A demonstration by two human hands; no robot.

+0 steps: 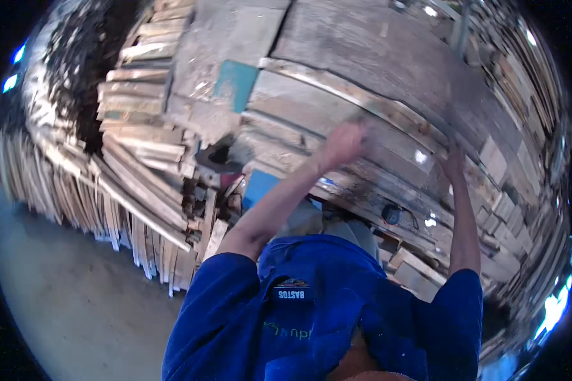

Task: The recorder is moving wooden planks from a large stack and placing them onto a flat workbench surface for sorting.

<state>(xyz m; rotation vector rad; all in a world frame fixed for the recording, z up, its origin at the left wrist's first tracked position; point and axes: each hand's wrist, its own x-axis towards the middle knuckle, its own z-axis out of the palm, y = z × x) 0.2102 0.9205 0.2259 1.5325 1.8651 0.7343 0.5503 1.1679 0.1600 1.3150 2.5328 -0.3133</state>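
My left hand [346, 146] is over the boards in the middle, its fingers drawn in and blurred; what they hold, if anything, I cannot make out. Just beyond it runs a long pale plank [327, 81], slanting from upper left to lower right across the work surface [362, 38]. My right hand [452, 164] is at the right part of this plank, its fingers closed. A dark blurred streak rises from that hand, too smeared to name. Nearer my body lie more long boards [375, 181] side by side.
A teal flat piece [236, 84] lies at the left end of the plank, and a blue piece [259, 187] sits by my left forearm. A small round black object [391, 214] rests on the near boards. Stacked wood strips [140, 95] line the left; more timber [511, 216] stands right.
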